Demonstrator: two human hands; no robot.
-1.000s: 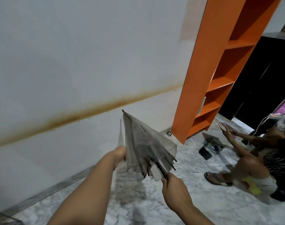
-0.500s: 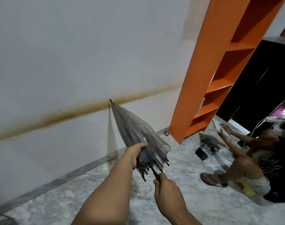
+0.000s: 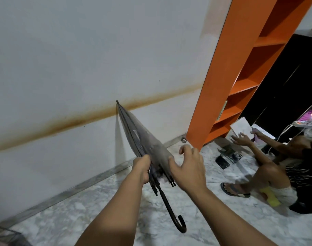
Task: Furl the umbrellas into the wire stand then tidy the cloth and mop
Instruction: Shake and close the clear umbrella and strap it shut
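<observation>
We count one umbrella [image 3: 144, 146], one orange shelf unit [image 3: 240, 82], one sandal [image 3: 234, 189], and one seated person [image 3: 284, 167].

We look down on a white-and-grey marbled stone floor [image 3: 102, 208] that meets the stained white wall along a pale grey skirting strip [image 3: 77, 185]. At the floor's far edge stands a tall orange open shelf unit [image 3: 222, 96]. Beside its foot lie a dark flat phone-like slab [image 3: 222, 162] and some printed cards [image 3: 231, 154]. At the floor's right edge a seated person's sandalled foot [image 3: 233, 189] rests on the stone.
</observation>
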